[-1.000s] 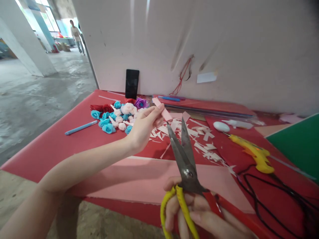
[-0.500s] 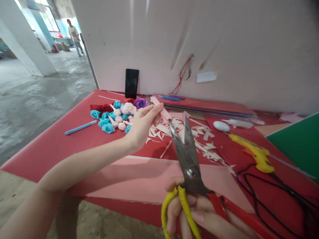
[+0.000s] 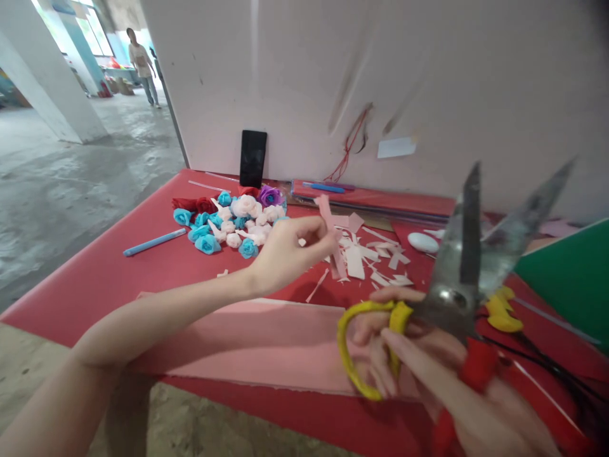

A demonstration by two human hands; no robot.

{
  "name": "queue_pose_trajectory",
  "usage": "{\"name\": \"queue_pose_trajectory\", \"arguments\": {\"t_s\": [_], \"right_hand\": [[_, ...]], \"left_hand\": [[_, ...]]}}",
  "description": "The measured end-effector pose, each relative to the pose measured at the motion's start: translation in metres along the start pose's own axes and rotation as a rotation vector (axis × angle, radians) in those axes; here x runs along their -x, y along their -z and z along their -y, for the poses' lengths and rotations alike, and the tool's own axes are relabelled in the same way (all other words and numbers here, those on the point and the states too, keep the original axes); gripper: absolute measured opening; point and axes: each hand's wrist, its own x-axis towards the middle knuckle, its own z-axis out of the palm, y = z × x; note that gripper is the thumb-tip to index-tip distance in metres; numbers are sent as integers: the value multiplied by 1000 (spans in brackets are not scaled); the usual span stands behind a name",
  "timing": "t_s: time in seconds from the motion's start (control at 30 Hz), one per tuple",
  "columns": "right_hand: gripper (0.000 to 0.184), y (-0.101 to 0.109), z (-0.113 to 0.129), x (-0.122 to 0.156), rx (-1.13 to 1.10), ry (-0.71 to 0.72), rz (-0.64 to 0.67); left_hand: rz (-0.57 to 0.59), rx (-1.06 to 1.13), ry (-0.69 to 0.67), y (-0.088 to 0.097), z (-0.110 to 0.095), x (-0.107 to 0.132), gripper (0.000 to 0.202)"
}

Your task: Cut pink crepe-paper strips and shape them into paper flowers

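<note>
My left hand [image 3: 297, 247] pinches a pink paper strip [image 3: 337, 257] upright above the table's middle. In my right hand [image 3: 428, 362] are scissors [image 3: 451, 273] with one yellow-wrapped and one red handle. Their blades are spread and point up and away, apart from the strip. White and pink paper scraps [image 3: 354, 261] lie beneath and beyond the strip. Left of my left hand sits a cluster of paper roses [image 3: 207, 244] in blue, pale pink, red and purple. A large pink paper sheet [image 3: 257, 349] lies along the front of the red tabletop [image 3: 143, 266].
A phone [image 3: 252, 158] leans on the white panel. A blue pen [image 3: 155, 242] lies at left. A yellow glue gun [image 3: 504, 311] with a black cord is partly behind the scissors, near a white egg-shaped object [image 3: 422, 242]. A person [image 3: 143, 66] stands far left.
The scissors have moved right and up, away from the strip, their blades now wider apart. My left hand has shifted right, and the strip now hangs more upright.
</note>
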Motion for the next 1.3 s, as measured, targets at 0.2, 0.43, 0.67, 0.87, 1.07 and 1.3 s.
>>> {"name": "queue_pose_trajectory", "arguments": {"t_s": [0.2,0.43,0.67,0.87,1.07,1.3], "right_hand": [[17,12,4,-19,182,129,-218],[25,7,4,-24,124,56,-322],[27,0,8,-21,50,69,-330],[19,4,10,-19,173,106,-277],[20,9,8,-16,171,108,-190],[19,10,10,-17,114,73,-162]], "left_hand": [[220,-328,-223,-10,-1,12,31],[224,-702,-621,-21,2,26,32],[180,-813,-698,-22,-5,31,35],[182,-871,-743,-22,-6,33,26],[190,-877,-744,-22,-7,35,27],[169,-951,-822,-20,-9,34,31]]}}
